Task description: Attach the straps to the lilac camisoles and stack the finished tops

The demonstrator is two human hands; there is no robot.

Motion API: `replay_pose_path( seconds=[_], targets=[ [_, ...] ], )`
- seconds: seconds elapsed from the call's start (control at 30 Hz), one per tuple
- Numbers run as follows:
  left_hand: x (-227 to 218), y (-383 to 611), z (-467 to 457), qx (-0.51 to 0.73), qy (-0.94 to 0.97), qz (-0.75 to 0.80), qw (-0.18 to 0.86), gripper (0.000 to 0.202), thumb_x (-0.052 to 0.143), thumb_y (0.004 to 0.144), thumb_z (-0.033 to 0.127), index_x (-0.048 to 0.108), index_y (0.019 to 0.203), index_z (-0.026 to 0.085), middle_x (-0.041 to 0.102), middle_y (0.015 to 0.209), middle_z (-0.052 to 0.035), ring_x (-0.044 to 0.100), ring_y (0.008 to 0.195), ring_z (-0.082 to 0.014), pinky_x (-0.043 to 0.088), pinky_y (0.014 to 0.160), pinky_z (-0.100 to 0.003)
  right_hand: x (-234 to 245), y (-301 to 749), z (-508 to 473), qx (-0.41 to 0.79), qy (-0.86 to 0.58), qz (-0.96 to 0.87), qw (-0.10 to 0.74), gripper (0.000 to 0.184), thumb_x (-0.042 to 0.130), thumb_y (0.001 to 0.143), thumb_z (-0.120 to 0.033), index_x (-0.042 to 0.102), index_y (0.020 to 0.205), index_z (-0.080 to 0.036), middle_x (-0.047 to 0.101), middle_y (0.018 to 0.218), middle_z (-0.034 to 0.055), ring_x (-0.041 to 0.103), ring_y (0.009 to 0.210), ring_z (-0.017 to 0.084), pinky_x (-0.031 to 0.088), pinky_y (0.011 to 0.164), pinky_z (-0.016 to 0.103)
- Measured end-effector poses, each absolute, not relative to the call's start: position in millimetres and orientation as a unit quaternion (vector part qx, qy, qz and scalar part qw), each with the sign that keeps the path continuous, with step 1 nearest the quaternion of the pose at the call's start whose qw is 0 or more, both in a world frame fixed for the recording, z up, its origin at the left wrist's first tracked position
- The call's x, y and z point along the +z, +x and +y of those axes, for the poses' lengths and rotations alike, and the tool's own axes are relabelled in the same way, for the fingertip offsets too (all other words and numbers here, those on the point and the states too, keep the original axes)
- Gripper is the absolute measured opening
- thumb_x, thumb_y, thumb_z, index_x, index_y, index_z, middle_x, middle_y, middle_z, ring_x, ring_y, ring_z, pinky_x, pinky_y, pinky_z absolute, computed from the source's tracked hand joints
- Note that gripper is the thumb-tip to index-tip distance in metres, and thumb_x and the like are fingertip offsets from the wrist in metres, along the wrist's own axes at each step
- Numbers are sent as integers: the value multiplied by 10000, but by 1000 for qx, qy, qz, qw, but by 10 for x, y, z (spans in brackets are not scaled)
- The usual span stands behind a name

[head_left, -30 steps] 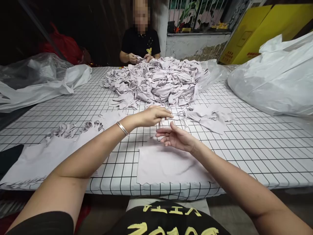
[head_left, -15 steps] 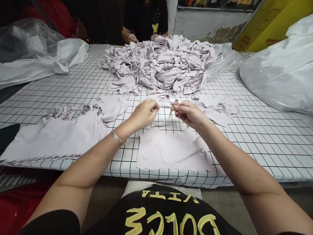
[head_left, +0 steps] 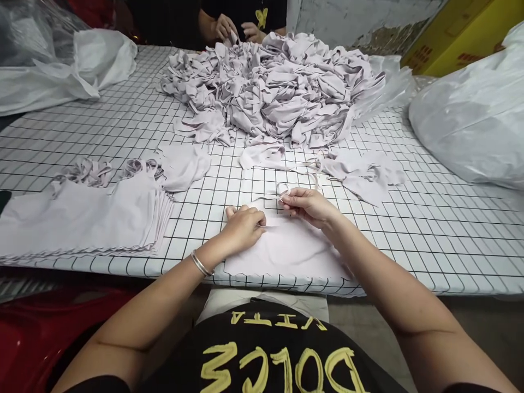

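Observation:
A pale grey garment [head_left: 286, 251] lies flat at the near edge of the grid-patterned table [head_left: 429, 234]. My left hand [head_left: 242, 226], with a silver bangle on its wrist, rests closed on the garment's upper left corner and pinches the cloth there. My right hand [head_left: 309, 204] is closed too, pinching a thin strap loop [head_left: 283, 189] at the garment's top. To the left lies a neat stack of the same garments [head_left: 85, 218], straps pointing away from me.
A big heap of crumpled grey garments [head_left: 278, 93] fills the far middle of the table. A person in black handles the heap's far edge [head_left: 235, 27]. White plastic bags lie at left [head_left: 61, 65] and right [head_left: 475, 120]. A yellow box [head_left: 458, 38] stands behind.
Both hands came down from mid-air and toward me onto the flat garment. The camera tilted downward, so the heap sits higher in view.

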State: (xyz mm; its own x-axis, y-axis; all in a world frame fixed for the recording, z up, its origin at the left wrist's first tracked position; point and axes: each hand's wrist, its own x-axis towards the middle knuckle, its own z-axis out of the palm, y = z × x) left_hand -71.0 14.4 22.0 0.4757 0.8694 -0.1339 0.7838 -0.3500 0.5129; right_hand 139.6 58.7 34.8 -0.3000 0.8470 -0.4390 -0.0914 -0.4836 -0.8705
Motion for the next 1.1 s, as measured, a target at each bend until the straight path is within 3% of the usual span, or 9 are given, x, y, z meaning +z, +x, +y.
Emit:
replay_pose_path(
  seconds=[0.1,0.23,0.47,1.1],
  targets=[
    [186,-700,102,109,808,506,282,117,584,863,308,666,889,227,678,945,-17,511,993,-231,230,869,-419,291,1404,484,691,-491,-409,338,329,854,569,-349,623,701,-155,626,675,22,502,572,99,360,501,242],
    [156,-688,58,139,789,520,297,131,601,854,323,697,835,235,676,933,-14,511,987,-224,226,870,-423,221,1382,337,601,-491,-543,321,255,735,732,-384,579,752,-184,583,693,-2,485,604,116,385,580,275],
    [160,-684,43,151,774,526,318,171,607,849,351,689,788,214,667,889,-2,513,943,-206,239,875,-406,119,1313,172,346,-473,-778,226,153,556,847,-236,466,726,-203,498,726,1,453,676,146,353,637,286],
    [141,-665,43,160,777,527,305,177,616,831,322,641,713,191,679,858,-3,523,939,-212,229,876,-433,73,1265,153,304,-439,-821,203,119,512,854,-187,443,760,-211,528,757,23,479,715,169,357,649,290]
  ],
)
